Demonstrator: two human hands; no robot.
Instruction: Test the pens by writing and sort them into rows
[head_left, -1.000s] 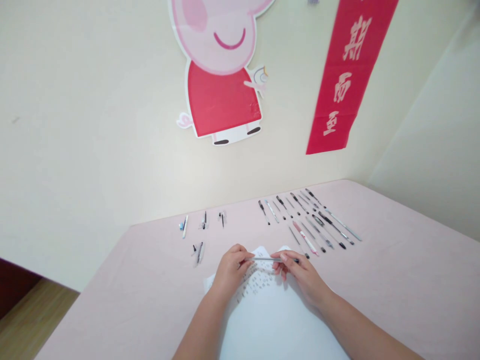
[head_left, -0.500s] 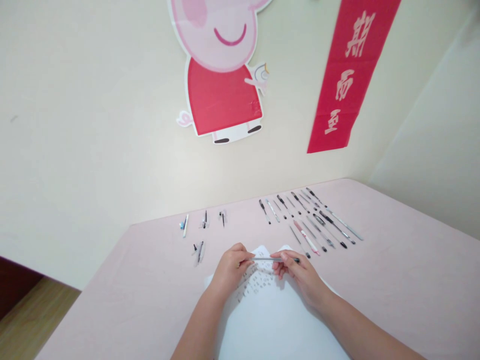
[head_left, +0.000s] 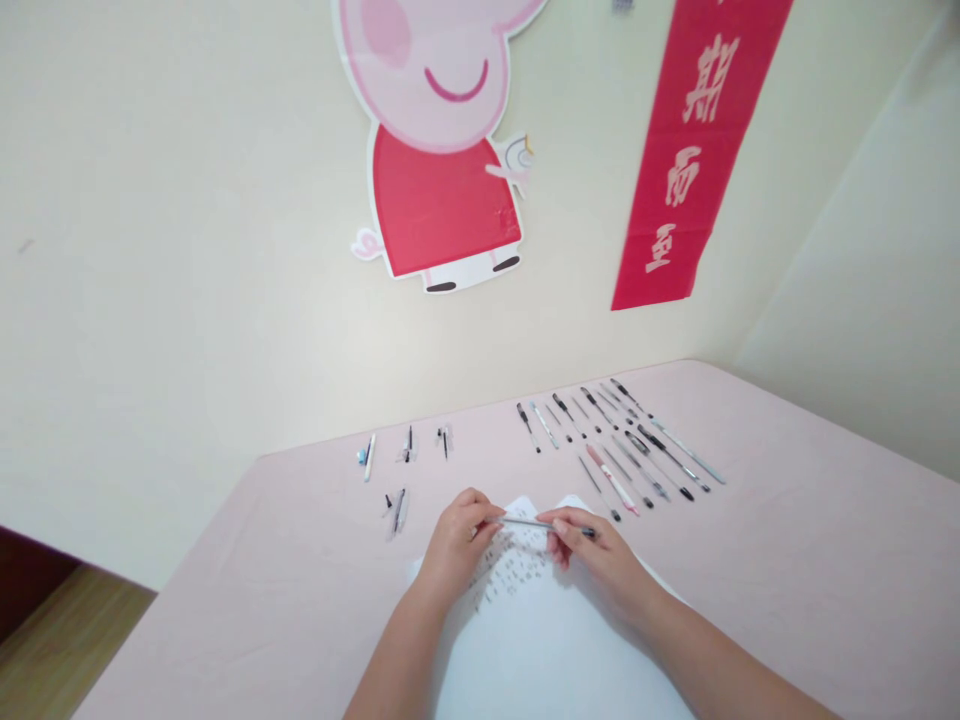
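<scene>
Two-handed, holds pen (head_left: pixel 540 523) level just above paper (head_left: pixel 540 640) on bench (head_left: pixel 787 560). Pinches one end with left hand (head_left: pixel 454 545), closes right hand (head_left: pixel 600 555) round other end, so steadying barrel between them. Notes further pens (head_left: pixel 630 440) ranked side by side beyond, well apart.

Pink table (head_left: pixel 795 580) carries white paper (head_left: pixel 540 650), pen rows (head_left: pixel 637 450) and pen parts (head_left: pixel 396 508)

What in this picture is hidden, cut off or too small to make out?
Head view, pen: parts covered by the left hand and right hand.
Head view, white paper: its marks too small to read.
Head view, row of pens: too small to tell kinds.
Head view, red banner: top cut by frame edge.
</scene>
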